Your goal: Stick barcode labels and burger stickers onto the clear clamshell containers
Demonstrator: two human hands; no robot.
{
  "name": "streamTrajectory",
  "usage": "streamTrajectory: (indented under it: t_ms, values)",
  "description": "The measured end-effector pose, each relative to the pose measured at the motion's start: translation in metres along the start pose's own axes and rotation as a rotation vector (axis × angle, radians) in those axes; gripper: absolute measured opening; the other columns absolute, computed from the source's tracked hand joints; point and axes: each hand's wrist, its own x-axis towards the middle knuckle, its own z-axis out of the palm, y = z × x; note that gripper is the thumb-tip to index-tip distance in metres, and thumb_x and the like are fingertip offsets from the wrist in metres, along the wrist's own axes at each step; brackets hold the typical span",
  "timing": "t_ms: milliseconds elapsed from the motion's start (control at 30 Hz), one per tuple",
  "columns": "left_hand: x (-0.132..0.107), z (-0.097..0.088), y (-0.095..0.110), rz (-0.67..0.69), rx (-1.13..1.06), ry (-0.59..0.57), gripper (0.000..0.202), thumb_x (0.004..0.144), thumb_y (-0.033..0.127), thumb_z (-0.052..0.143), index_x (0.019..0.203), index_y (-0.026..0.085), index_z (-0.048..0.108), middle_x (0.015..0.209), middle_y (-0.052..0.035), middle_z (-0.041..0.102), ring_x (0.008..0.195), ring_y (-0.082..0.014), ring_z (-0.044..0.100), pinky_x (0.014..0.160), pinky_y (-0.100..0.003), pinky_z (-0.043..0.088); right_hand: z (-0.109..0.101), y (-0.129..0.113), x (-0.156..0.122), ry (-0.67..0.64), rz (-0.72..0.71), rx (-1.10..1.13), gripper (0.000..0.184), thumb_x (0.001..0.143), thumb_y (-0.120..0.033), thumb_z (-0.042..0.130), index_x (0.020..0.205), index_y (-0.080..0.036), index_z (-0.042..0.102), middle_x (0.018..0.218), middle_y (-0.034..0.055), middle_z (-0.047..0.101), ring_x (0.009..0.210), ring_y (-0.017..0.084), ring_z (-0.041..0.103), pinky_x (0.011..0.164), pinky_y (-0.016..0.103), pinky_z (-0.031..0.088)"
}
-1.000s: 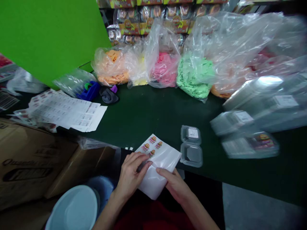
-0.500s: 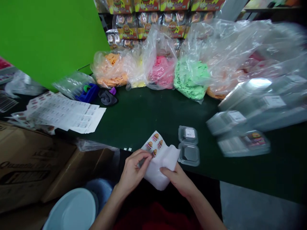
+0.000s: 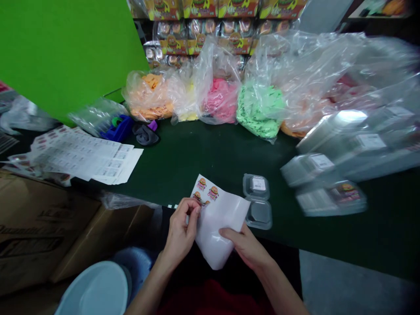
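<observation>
A white sheet of burger stickers [image 3: 223, 214] is bent over between my two hands, and a few printed stickers [image 3: 213, 193] show on its upper left corner. My right hand [image 3: 244, 245] grips the sheet from the right, thumb on top of the blank folded part. At the sheet's left edge my left hand [image 3: 183, 227] is closed, thumb and forefinger pinched beside the lowest stickers. Whether a sticker's edge is between those fingertips I cannot tell. Just beyond my right hand lies an open clear plastic box [image 3: 259, 213], with a white label on its far half.
Stacked clear boxes [image 3: 331, 197] stand at the right. Bags of coloured pieces [image 3: 260, 109] line the back of the dark green table [image 3: 197, 153]. On the left are printed label sheets [image 3: 88, 155], a blue tape dispenser [image 3: 114, 129], cartons [image 3: 42, 227] and a basin [image 3: 95, 288].
The sheet has turned, its stickered corner shifting left and its blank folded part showing more. My left hand has moved slightly left and up, still pinched. My right hand keeps its grip.
</observation>
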Motion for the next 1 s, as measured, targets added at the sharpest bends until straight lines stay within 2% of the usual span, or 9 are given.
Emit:
streamTrajectory:
  t_ms: [167,267,367,500,567,600,700,800,1000]
  values:
    - [0.028,-0.001,-0.023,-0.230,-0.288,0.324,0.028,0.102,0.048,0.064,0.099,0.019,0.064,0.077,-0.0002,0.068,0.061,-0.0124,0.059,0.061,-0.023,0.048,0.015,-0.026,0.043,0.140,-0.169,-0.035,0.043,0.059,-0.029,0.080,0.100,-0.019,0.075,0.100,0.0081,0.085,0.094,0.031,0.076,0.090,0.045,0.058]
    - [0.050,0.003,-0.037,-0.239,-0.387,0.502,0.036,0.093,0.053,0.073,0.094,0.018,0.063,0.098,-0.0053,0.073,0.066,-0.0130,0.068,0.061,-0.024,0.055,0.026,-0.053,0.085,0.132,-0.275,-0.082,0.044,0.056,-0.030,0.081,0.098,-0.018,0.075,0.104,0.0103,0.085,0.100,0.034,0.076,0.092,0.046,0.059]
    - [0.060,0.012,-0.039,-0.217,-0.408,0.524,0.037,0.093,0.054,0.074,0.096,0.018,0.065,0.110,-0.0078,0.072,0.082,-0.0182,0.076,0.070,-0.029,0.062,0.028,-0.073,0.107,0.117,-0.336,-0.122,0.060,0.059,-0.032,0.086,0.116,-0.018,0.072,0.117,0.0125,0.082,0.110,0.035,0.074,0.100,0.049,0.058]
    - [0.050,0.026,-0.025,-0.157,-0.288,0.509,0.032,0.100,0.050,0.067,0.100,0.018,0.067,0.119,-0.0106,0.074,0.097,-0.0209,0.076,0.079,-0.032,0.065,0.018,-0.077,0.075,0.293,-0.658,-0.442,0.081,0.080,-0.040,0.080,0.154,-0.024,0.051,0.156,0.0149,0.059,0.141,0.034,0.056,0.117,0.053,0.047]
    - [0.040,0.032,-0.015,-0.086,-0.150,0.505,0.024,0.104,0.043,0.062,0.103,0.019,0.067,0.123,-0.0114,0.074,0.102,-0.0214,0.075,0.085,-0.034,0.064,0.015,-0.072,0.046,0.415,-0.846,-0.614,0.067,0.091,-0.039,0.072,0.154,-0.027,0.053,0.161,0.0136,0.052,0.149,0.033,0.048,0.124,0.055,0.038]
    - [0.035,0.034,-0.010,-0.028,-0.072,0.492,0.019,0.106,0.038,0.061,0.104,0.020,0.067,0.123,-0.0114,0.074,0.106,-0.0220,0.074,0.090,-0.036,0.062,0.016,-0.069,0.032,0.421,-0.874,-0.638,0.052,0.096,-0.038,0.069,0.147,-0.028,0.061,0.155,0.0127,0.057,0.145,0.032,0.051,0.124,0.054,0.038]
    - [0.021,0.042,0.002,0.210,0.133,0.389,0.006,0.104,0.022,0.061,0.106,0.021,0.068,0.122,-0.0110,0.075,0.114,-0.0236,0.073,0.102,-0.043,0.058,0.022,-0.055,0.006,0.202,-0.690,-0.512,0.025,0.101,-0.041,0.065,0.116,-0.026,0.078,0.126,0.0101,0.075,0.121,0.029,0.067,0.113,0.048,0.050]
    - [0.012,0.050,0.010,0.380,0.226,0.262,0.012,0.101,0.014,0.064,0.108,0.023,0.069,0.118,-0.0108,0.076,0.113,-0.0249,0.073,0.098,-0.044,0.060,0.027,-0.042,0.005,0.019,-0.457,-0.228,0.031,0.100,-0.050,0.068,0.113,-0.025,0.080,0.116,0.0074,0.080,0.111,0.027,0.072,0.107,0.043,0.054]
    - [0.000,0.055,0.018,0.405,0.211,0.128,0.015,0.099,0.015,0.066,0.110,0.023,0.071,0.123,-0.0114,0.075,0.114,-0.0257,0.072,0.098,-0.043,0.060,0.019,-0.037,0.006,0.042,-0.372,0.047,0.028,0.086,-0.049,0.086,0.102,-0.026,0.083,0.111,0.0050,0.082,0.106,0.023,0.073,0.101,0.036,0.055]
